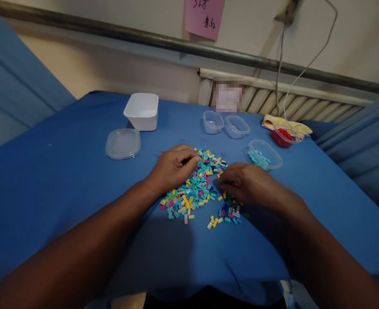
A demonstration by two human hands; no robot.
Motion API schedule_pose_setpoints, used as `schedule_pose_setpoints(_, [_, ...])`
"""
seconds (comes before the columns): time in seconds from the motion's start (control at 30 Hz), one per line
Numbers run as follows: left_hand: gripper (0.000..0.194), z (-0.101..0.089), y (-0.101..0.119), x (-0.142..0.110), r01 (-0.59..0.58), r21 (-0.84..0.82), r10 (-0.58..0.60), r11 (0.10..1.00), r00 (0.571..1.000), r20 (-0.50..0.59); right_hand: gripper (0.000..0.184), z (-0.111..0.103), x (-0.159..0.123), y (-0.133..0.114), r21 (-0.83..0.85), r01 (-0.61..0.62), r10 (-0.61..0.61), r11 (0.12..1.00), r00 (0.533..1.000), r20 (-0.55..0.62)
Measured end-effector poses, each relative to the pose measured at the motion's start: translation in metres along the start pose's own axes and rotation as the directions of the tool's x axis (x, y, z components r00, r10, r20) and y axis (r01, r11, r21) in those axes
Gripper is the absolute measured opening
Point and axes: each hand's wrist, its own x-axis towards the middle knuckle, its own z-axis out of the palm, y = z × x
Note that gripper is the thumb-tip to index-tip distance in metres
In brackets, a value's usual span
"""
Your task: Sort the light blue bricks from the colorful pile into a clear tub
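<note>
I've got left hand loosely curled at the toy brick pile, right hand half-curled opposite; can't tell if either grips anything

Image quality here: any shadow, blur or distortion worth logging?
Head view: dim, uneven light; a dark shadow on the blue cloth below the brick pile, another under the right hand; brick detail slightly soft; paper on the radiator pixelated; forearms stretched toward the frame's edges.

Bricks on table, tubs behind
</note>
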Motion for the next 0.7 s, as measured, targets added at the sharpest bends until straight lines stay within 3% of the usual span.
schedule_pose_setpoints(0.1, [0.019,0.0,0.001,0.0,0.011,0.003,-0.011,1.0,1.0,0.013,0.021,0.003,0.006,-0.011,-0.109,-0.007,0.019,0.994,0.994,0.11])
schedule_pose_setpoints(0.2, [0.019,0.0,0.002,-0.001,0.022,0.012,-0.023,1.0,1.0,0.009,0.021,0.002,0.009,-0.016,-0.144,-0.02,0.037,0.989,0.992,0.122])
schedule_pose_setpoints(0.4, [0.018,0.001,0.0,-0.003,0.003,0.013,-0.003,1.0,1.0,0.0,0.017,0.01,0.016,-0.027,0.1,0.024,-0.021,0.995,0.999,-0.033])
schedule_pose_setpoints(0.7, [0.019,0.0,0.0,-0.005,0.017,0.003,-0.017,1.0,1.0,0.009,0.02,0.018,0.021,-0.035,0.146,-0.01,0.004,0.989,0.999,0.037])
